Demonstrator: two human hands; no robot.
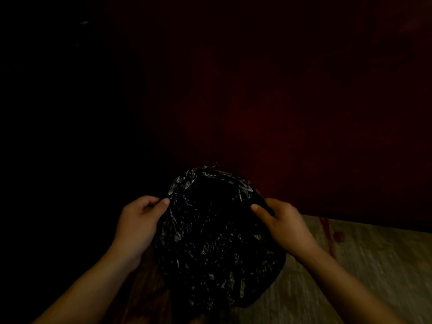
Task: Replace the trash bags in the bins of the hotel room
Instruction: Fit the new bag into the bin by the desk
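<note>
A crinkled black trash bag [215,235] fills the lower middle of the dim head view, its mouth spread into a round opening. My left hand [140,218] pinches the bag's left edge between thumb and curled fingers. My right hand [280,220] grips the right edge the same way. The bag hangs down below both hands. Any bin under the bag is hidden by the plastic and the darkness.
A dark red wall [280,101] rises right behind the bag. A pale patterned carpet [362,265] with red marks covers the floor at the lower right. The left side of the view is black and nothing shows there.
</note>
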